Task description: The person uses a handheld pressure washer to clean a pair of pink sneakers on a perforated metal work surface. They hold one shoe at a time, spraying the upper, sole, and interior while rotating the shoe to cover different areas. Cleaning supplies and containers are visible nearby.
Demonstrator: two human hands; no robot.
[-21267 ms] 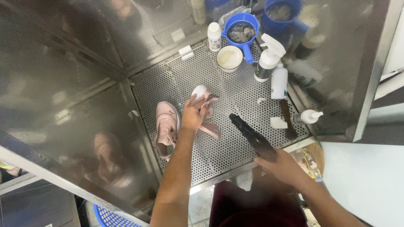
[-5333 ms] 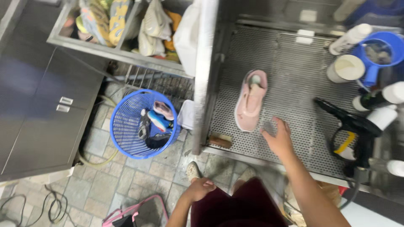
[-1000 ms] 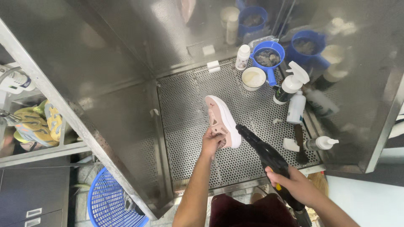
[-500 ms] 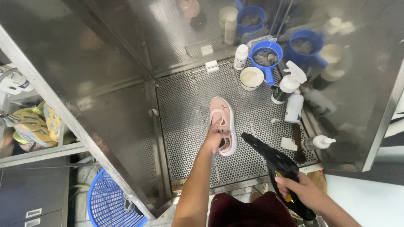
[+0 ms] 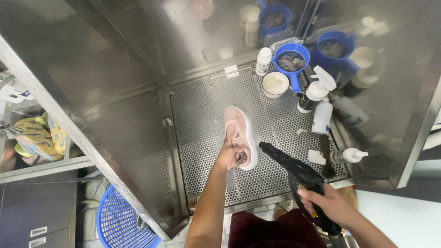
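Hands are working at centre frame: the left hand is gripping a pink shoe, now lowered toward the perforated tray, while the right hand is clenching a black spray gun, its nozzle drawing closer.

White bottles, perhaps labelled, stand right of the perforated tray.

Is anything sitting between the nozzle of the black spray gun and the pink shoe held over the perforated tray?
Nothing visible does. The right hand grips the black spray gun, its nozzle pointing at the heel of the pink shoe, which the left hand holds. Only bare perforated tray shows in the gap; the bottles stand off to the right.
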